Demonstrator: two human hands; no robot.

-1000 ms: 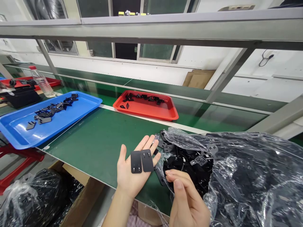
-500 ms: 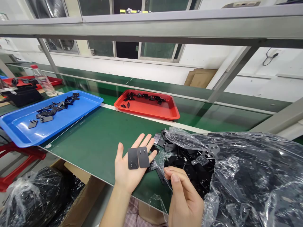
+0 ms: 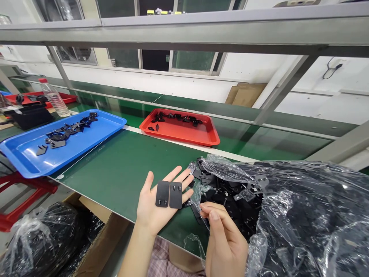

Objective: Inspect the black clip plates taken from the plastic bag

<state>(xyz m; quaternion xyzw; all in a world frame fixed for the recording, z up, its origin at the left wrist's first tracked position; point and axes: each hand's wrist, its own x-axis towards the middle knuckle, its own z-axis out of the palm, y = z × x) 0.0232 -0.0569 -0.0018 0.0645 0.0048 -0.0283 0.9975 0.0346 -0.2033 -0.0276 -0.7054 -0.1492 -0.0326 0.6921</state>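
My left hand (image 3: 157, 207) lies palm up and flat over the green table's near edge, fingers stretched out. Two flat black plastic plates (image 3: 169, 194) rest side by side on its palm. My right hand (image 3: 223, 238) is curled just right of it, fingertips pinched at the mouth of a clear plastic bag (image 3: 288, 215) full of black plastic parts (image 3: 227, 196). What the right fingers grip is hidden among the parts.
A blue tray (image 3: 86, 140) with several black parts sits at the left, a red tray (image 3: 184, 132) with a few parts farther back. A water bottle (image 3: 54, 99) stands far left. Below the table edge are a cardboard box (image 3: 100, 234) and another bagged heap (image 3: 40, 246).
My left hand with the two plates has shifted slightly left and down. My right hand has stayed at the bag's mouth, fingers pinched.
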